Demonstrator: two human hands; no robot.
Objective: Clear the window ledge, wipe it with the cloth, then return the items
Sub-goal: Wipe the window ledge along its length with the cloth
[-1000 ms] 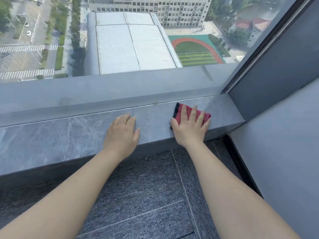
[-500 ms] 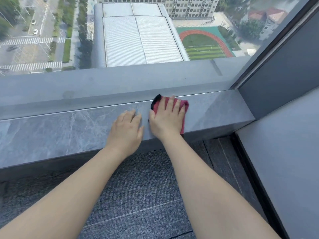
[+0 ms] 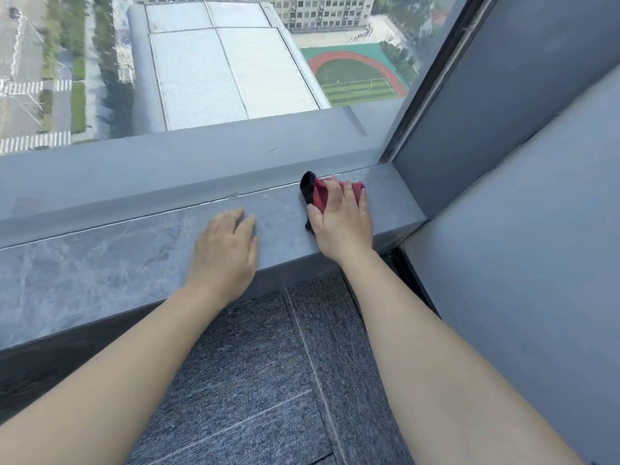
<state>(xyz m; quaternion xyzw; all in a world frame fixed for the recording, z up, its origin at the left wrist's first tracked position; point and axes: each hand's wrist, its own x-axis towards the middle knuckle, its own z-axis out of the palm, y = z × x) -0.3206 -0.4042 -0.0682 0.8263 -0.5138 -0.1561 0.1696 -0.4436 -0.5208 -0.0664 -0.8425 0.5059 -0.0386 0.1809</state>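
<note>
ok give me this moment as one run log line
step: wiping | right hand: pressing red and black cloth flat on grey marble window ledge, near right end | left hand: resting flat on ledge | items: none in view

Single view only: head-worn wide-angle camera, so no second view to overlap with. It looks forward and steeply down from above the person's forearms, which enter from the lower left and lower right corners of the frame. The window ledge point(image 3: 100, 263) crosses mid-frame as a slanted band, close to the lens, rising toward the right. The carpet floor point(image 3: 268, 380) fills the lower centre, directly beneath the camera. The window glass point(image 3: 218, 78) takes the upper left and upper centre, with rooftops and a sports field far below. A grey wall point(image 3: 536, 229) fills the right side. Straight edges bow toward the frame borders.
</note>
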